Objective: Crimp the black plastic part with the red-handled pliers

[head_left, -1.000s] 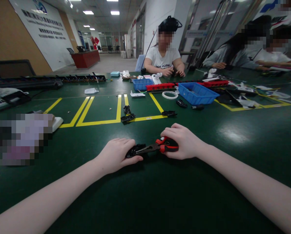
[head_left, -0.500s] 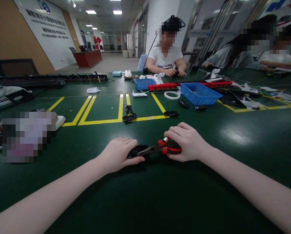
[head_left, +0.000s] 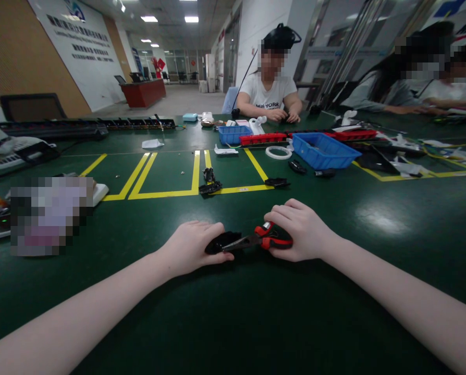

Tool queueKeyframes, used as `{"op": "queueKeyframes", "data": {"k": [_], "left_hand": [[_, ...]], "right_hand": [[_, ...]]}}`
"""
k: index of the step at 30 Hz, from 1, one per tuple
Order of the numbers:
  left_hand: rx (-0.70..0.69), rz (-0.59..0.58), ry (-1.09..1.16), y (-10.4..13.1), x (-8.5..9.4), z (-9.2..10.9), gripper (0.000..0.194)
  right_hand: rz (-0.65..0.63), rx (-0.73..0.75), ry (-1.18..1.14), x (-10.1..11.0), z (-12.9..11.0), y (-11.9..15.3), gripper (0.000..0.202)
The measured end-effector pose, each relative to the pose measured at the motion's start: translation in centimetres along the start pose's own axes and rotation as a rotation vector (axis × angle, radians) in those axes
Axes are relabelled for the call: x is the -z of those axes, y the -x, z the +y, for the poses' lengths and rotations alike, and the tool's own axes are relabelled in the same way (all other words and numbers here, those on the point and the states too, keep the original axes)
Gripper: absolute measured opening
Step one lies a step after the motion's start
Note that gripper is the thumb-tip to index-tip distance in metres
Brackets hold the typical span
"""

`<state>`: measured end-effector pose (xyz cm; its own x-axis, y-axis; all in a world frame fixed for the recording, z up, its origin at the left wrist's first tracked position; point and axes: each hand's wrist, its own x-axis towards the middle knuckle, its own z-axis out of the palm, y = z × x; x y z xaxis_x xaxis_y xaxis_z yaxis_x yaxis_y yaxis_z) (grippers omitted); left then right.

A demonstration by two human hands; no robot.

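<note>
Just above the green table, my left hand (head_left: pixel 194 244) is closed around a small black plastic part (head_left: pixel 221 241), its fingers and thumb covering much of it. My right hand (head_left: pixel 301 229) grips needle-nose pliers (head_left: pixel 274 240) by their red and black handles. The pliers' long metal jaws point left and their tips lie against or over the black part; I cannot tell whether they pinch it. Farther off are more black parts: a pair (head_left: pixel 210 186) standing by the yellow tape, and a flat one (head_left: pixel 278 182) to their right.
Blue bins (head_left: pixel 322 151) stand ahead, beside a white tape roll (head_left: pixel 279 152) and long red strips (head_left: pixel 262 139). Black strips (head_left: pixel 139 123) lie at the far left. A blurred-out item (head_left: pixel 53 216) rests on the left. Across the table sits a person (head_left: pixel 270 94); others sit at right.
The view has shifted slightly, so everything sits a little to the right. The pliers' tips have drawn slightly nearer the thumb of my left hand. Both hands keep their hold.
</note>
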<state>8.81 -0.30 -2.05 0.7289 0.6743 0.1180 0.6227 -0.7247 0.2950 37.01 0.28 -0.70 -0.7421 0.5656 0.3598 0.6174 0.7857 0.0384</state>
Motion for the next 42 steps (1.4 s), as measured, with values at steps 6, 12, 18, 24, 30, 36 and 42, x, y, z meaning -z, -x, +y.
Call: {"op": "queueKeyframes", "data": {"k": [6,12,18,24,30,36,42], "left_hand": [[-0.043,-0.004,-0.037,0.0,-0.1,-0.1,0.038],[-0.064,0.009,-0.025,0.1,-0.1,-0.2,0.039],[-0.075,0.005,-0.005,0.1,0.1,-0.1,0.039],[-0.121,0.002,-0.028,0.0,0.0,0.0,0.039],[-0.128,0.008,-0.041,-0.1,0.1,0.1,0.039],[-0.127,0.006,-0.058,-0.1,0.0,0.0,0.040],[-0.114,0.003,-0.046,0.0,-0.1,0.0,0.039]], "right_hand": [[-0.099,-0.080,-0.122,0.1,-0.4,-0.2,0.038],[-0.127,-0.125,-0.203,0.1,-0.8,-0.3,0.033],[-0.131,-0.098,-0.158,0.1,-0.5,-0.2,0.035],[-0.032,0.043,-0.029,0.5,0.3,-0.1,0.039],[-0.017,0.073,0.011,0.6,0.6,-0.1,0.038],[-0.027,0.045,-0.030,0.2,0.3,0.0,0.039],[-0.021,0.018,-0.033,0.0,-0.3,0.2,0.041]]}}
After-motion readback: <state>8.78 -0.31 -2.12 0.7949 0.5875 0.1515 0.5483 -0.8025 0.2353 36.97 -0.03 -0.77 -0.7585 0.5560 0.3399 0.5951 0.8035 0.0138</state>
